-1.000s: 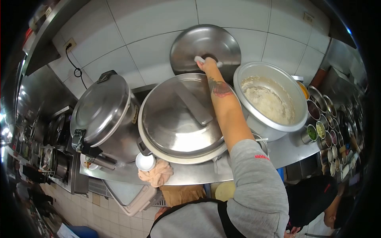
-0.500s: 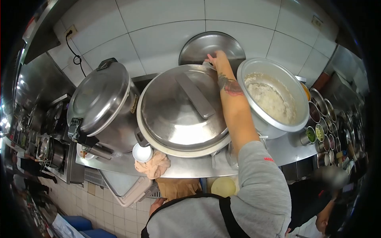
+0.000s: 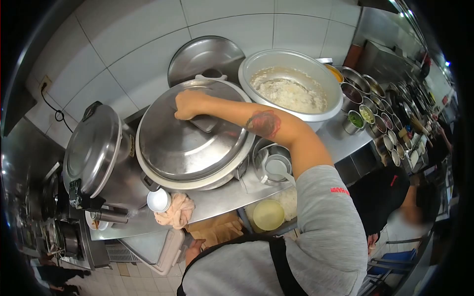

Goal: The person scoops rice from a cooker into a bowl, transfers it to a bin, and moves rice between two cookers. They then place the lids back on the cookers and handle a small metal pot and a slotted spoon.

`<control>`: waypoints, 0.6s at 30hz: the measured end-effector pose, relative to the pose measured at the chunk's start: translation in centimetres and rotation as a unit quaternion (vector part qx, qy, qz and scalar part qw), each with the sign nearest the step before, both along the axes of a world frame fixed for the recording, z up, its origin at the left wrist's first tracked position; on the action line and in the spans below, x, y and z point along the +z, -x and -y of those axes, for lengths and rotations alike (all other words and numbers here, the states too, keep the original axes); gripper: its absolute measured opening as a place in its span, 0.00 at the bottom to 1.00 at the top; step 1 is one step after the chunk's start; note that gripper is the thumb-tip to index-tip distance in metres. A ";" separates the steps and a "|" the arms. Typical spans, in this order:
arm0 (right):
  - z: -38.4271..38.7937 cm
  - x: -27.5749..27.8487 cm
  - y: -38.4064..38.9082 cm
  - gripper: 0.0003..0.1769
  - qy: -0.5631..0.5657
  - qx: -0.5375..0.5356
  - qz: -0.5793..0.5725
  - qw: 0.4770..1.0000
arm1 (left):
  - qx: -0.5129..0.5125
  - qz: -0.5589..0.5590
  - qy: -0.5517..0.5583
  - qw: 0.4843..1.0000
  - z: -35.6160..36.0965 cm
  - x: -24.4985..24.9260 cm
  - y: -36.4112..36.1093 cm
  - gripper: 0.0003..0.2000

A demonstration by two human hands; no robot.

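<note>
My right hand (image 3: 190,104) is closed around the handle (image 3: 203,123) of a large round metal lid (image 3: 182,153), which lies on a wide pot. Low in the view, my left hand (image 3: 196,246) shows only in part beside a brown paper bag (image 3: 215,227); its fingers are mostly hidden. A pale bowl of rice (image 3: 291,93) stands right of the lidded pot. Near the pot's front are a small white bowl (image 3: 159,201) and a peach-coloured cloth (image 3: 176,212). A metal container (image 3: 259,170) with a ladle sits beneath my right forearm.
A tall lidded cooker (image 3: 94,153) stands at the left. Another round lid (image 3: 205,54) leans on the tiled wall. Small metal containers (image 3: 353,122) of food line the right side. A person in black (image 3: 380,197) is at the lower right.
My right hand has moved from behind the pot onto the lid's handle and closed. The view has turned rightward, bringing the metal container with the ladle and more of the person in black into sight.
</note>
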State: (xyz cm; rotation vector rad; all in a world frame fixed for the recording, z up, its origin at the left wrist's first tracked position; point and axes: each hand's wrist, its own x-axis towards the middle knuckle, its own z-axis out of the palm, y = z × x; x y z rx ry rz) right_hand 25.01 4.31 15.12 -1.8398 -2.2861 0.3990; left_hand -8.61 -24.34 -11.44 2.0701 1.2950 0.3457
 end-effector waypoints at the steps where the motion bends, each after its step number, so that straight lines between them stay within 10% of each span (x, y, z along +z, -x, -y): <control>1: 0.5 -0.4 0.2 0.29 -0.034 -0.021 -0.022 0.999 | 0.010 -0.006 0.019 1.000 -0.1 1.0 -0.2 0.16; 7: 1.5 2.1 -1.9 0.30 -0.097 -0.048 -0.101 0.989 | -0.033 0.001 -0.044 0.998 -0.7 -3.6 2.0 0.17; 11: 4.9 6.0 -3.5 0.35 -0.194 -0.066 -0.159 0.966 | 0.093 0.169 -0.011 0.981 -0.5 2.7 -1.2 0.21; 13: 7.2 7.3 -3.0 0.37 -0.236 -0.062 -0.227 0.943 | 0.173 0.347 0.101 0.916 -2.9 8.1 -2.6 0.29; 18: 11.8 7.9 1.8 0.40 -0.271 0.020 -0.339 0.901 | 0.107 0.674 -0.082 0.727 -9.2 18.7 -2.0 0.32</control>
